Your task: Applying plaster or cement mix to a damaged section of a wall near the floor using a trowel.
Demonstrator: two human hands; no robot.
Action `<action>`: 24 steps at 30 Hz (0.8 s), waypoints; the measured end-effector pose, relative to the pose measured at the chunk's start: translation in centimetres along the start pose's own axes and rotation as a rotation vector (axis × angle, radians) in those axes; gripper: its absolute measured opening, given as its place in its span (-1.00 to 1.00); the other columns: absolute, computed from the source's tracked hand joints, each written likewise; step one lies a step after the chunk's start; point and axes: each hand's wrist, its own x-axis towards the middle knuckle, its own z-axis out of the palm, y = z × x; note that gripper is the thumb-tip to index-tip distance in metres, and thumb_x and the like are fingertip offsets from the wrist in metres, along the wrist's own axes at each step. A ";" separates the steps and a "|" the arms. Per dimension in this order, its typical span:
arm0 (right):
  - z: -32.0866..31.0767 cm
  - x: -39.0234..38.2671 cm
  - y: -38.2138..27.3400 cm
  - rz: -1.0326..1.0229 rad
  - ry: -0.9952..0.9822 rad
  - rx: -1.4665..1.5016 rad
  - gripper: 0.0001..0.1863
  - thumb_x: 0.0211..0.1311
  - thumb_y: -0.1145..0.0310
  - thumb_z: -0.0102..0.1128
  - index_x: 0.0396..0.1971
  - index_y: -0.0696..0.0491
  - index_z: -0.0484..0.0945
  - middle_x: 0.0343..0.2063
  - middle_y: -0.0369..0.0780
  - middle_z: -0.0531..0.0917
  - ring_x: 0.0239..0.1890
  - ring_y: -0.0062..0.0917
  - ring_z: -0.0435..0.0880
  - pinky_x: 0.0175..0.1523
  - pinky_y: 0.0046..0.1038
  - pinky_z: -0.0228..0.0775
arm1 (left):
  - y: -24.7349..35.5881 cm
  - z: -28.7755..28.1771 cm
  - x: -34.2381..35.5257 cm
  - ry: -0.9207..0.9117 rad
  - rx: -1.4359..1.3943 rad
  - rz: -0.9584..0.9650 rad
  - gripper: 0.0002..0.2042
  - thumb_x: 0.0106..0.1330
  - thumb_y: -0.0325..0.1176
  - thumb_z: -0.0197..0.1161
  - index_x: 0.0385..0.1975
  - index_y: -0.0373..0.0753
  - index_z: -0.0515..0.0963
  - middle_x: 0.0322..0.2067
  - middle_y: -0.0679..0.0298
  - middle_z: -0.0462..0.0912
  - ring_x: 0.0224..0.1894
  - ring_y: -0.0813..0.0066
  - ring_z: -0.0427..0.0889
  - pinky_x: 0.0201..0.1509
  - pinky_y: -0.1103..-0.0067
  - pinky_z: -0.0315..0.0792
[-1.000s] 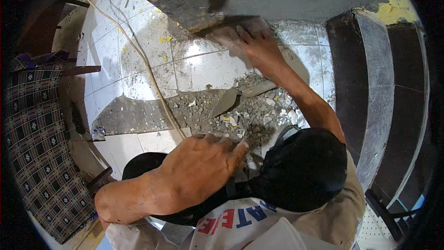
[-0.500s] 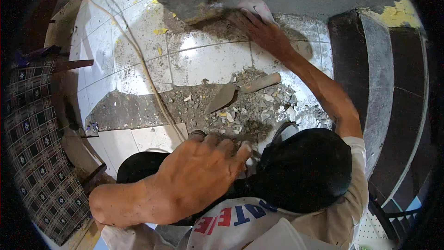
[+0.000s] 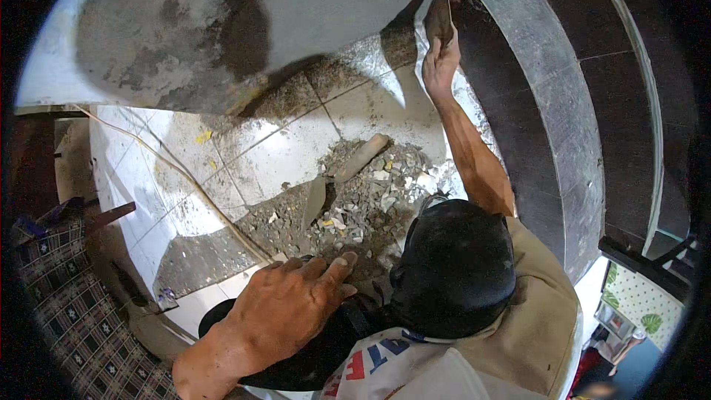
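My right hand (image 3: 442,67) is raised by the dark tiled step, its fingers closed on a thin folded flat piece (image 3: 437,18) with a pale edge and a darker, brownish face; its material is unclear. My left hand (image 3: 285,300) rests over my left knee, fingers loosely extended and thumb apart, with nothing seen in it. On the rubble (image 3: 370,207) in front of my knees lies a trowel, its pointed grey blade (image 3: 315,201) to the left and its dusty handle (image 3: 361,159) to the right. Neither hand touches the trowel.
A pale cable (image 3: 200,191) runs across the white floor tiles (image 3: 274,159). Ahead rises a grey plastered surface (image 3: 333,7). Dark tiled steps with a grey edge (image 3: 552,104) stand on the right. Checked fabric (image 3: 67,289) hangs at the left.
My right hand has moved right and away from the base of the plastered surface, lifting the flat piece upright by the step. My view has turned right; my left hand stays by the knee.
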 end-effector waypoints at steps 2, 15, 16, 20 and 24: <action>1.8 0.9 1.5 -0.178 0.039 -0.006 -0.47 0.55 0.53 -0.06 0.46 0.18 0.26 0.26 -0.06 0.55 0.30 -0.43 0.49 0.39 -0.41 0.25 | 0.1 -0.1 0.0 -0.024 -0.008 -0.051 -0.56 0.54 -0.14 0.15 0.21 -0.36 0.51 -0.32 0.00 0.71 -0.31 0.00 0.74 -0.25 0.25 0.63; 4.3 -6.7 -7.8 -0.038 -0.386 0.046 -0.33 0.46 0.53 -0.03 0.53 0.22 0.09 0.48 0.07 0.28 0.47 -0.11 0.33 0.56 -0.21 0.10 | 0.3 -0.4 0.7 -0.093 -0.066 -0.281 -0.55 0.54 -0.11 0.15 0.30 -0.19 0.46 -0.12 -0.13 0.73 -0.08 -0.17 0.73 -0.02 0.12 0.62; 3.2 -4.7 -7.6 -0.012 -0.307 -0.030 -0.35 0.51 0.46 -0.06 0.54 0.21 0.08 0.53 0.03 0.22 0.51 -0.13 0.27 0.58 -0.21 0.03 | 0.4 -0.2 0.6 -0.100 -0.075 -0.282 -0.55 0.54 -0.11 0.15 0.30 -0.19 0.46 -0.12 -0.13 0.73 -0.08 -0.17 0.73 -0.02 0.12 0.62; 4.6 4.0 -6.6 -0.021 0.099 -0.126 -0.35 0.53 0.38 -0.09 0.57 0.12 0.08 0.49 -0.07 0.31 0.23 -0.25 0.57 0.36 -0.17 0.39 | 1.0 -0.1 0.7 -0.081 -0.077 -0.233 -0.56 0.54 -0.10 0.16 0.30 -0.18 0.47 -0.12 -0.11 0.73 -0.10 -0.16 0.73 -0.03 0.12 0.63; 10.2 -1.8 -11.2 0.527 -0.418 0.005 -0.18 0.36 0.70 -0.07 0.60 0.01 -0.02 0.55 -0.02 0.10 0.47 -0.26 0.18 0.53 -0.16 0.15 | 1.0 -0.2 1.5 -0.145 -0.037 -0.289 -0.55 0.54 -0.09 0.15 0.31 -0.18 0.46 -0.10 -0.10 0.73 -0.10 -0.15 0.74 -0.03 0.11 0.63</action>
